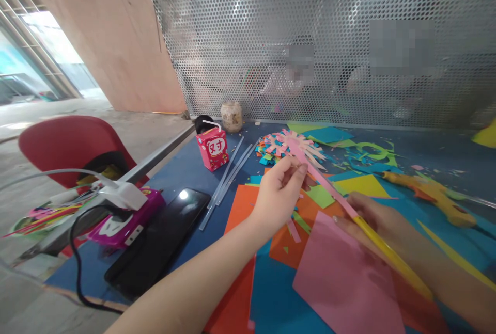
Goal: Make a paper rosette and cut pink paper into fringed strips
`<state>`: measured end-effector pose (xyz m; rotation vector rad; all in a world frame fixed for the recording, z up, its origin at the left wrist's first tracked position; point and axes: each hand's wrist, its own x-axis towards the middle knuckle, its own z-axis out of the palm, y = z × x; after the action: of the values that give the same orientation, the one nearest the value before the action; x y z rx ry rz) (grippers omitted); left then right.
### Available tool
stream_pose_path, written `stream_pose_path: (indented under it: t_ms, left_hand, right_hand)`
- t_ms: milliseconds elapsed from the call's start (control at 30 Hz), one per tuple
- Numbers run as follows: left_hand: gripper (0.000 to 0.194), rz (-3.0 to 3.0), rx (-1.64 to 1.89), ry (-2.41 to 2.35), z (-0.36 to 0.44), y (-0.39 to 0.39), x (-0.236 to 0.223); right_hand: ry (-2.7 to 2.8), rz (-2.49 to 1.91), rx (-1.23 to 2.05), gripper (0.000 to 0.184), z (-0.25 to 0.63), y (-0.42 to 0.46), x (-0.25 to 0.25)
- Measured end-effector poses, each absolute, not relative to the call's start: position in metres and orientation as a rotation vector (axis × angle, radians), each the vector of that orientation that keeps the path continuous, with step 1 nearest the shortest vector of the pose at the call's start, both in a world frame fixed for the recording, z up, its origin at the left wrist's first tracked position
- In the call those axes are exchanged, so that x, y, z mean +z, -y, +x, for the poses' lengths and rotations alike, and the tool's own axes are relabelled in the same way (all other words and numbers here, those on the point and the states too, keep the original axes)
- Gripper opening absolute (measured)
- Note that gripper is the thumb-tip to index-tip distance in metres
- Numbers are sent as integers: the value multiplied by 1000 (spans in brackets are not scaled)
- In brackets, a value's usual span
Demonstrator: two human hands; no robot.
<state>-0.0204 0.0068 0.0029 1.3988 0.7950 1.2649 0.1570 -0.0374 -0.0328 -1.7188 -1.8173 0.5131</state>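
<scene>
My left hand [281, 187] is closed in a pinch at the upper part of a narrow pink paper strip [323, 181]. My right hand [372, 215] closes around the strip's lower end, where a long yellow rod [391, 251] continues in line with it; I cannot make out what kind of rod it is. Past my left fingertips lies a fringed paper flower [296, 143] with pale pink petals. A bundle of blue, orange and pink fringed paper [267, 156] sits beside it. Below my hands is a sheet of pink paper [344, 277] on orange paper [240, 220] and blue paper [287, 292].
A yellow glue gun [437, 197] lies at right among paper scraps. Several clear glue sticks [232, 174] lie near a red drink carton [213, 148] and a jar [231, 116]. At left are a black phone [158, 243] and a purple power strip [127, 225]. A perforated metal panel [240, 29] stands behind.
</scene>
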Motion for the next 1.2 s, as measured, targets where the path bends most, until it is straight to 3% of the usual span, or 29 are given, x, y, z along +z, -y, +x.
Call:
stream_pose_path:
  t_ms: [233, 567, 1200]
  left_hand:
    - [15, 1339, 1235, -738, -17, -4, 0]
    - [17, 1342, 1227, -733, -18, -5, 0]
    - [20, 1434, 1232, -724, -19, -7, -2]
  right_hand:
    - [1729, -1748, 650, 32, 150, 42, -21]
    - [1836, -1771, 511, 35, 154, 39, -22]
    - [1716, -1795, 697, 34, 149, 43, -20]
